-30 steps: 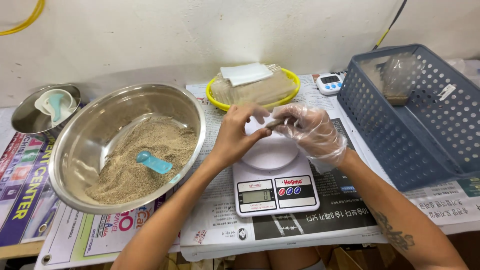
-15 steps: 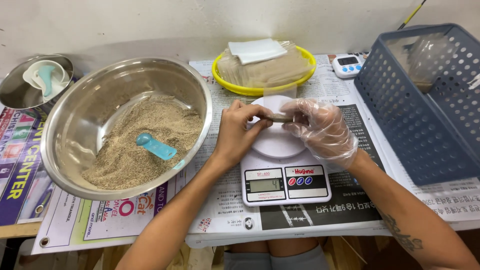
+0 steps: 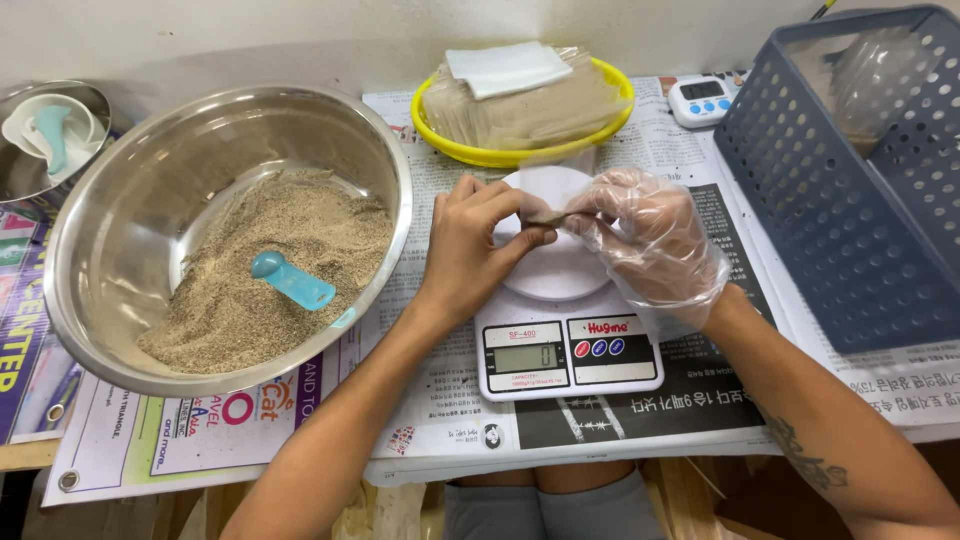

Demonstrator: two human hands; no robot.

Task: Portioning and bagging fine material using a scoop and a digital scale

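Note:
Both hands meet above the round plate of a white digital scale (image 3: 566, 340). My bare left hand (image 3: 478, 240) and my right hand (image 3: 645, 235), which wears a clear plastic glove, pinch the two ends of a small clear packet (image 3: 553, 216) with brownish filling. The packet hangs just over the scale plate. To the left stands a large steel bowl (image 3: 110, 250) holding tan grain, with a blue scoop (image 3: 292, 281) lying in the grain.
A yellow tray (image 3: 520, 152) of clear packets with a white sheet on top sits behind the scale. A blue plastic basket (image 3: 860, 190) stands at right, a small white timer (image 3: 703, 99) beside it. A small steel bowl (image 3: 30, 170) with a funnel is far left. Newspaper covers the table.
The view has shifted so everything sits lower and closer. My hands stay together on the small packet over the scale plate, working its edge.

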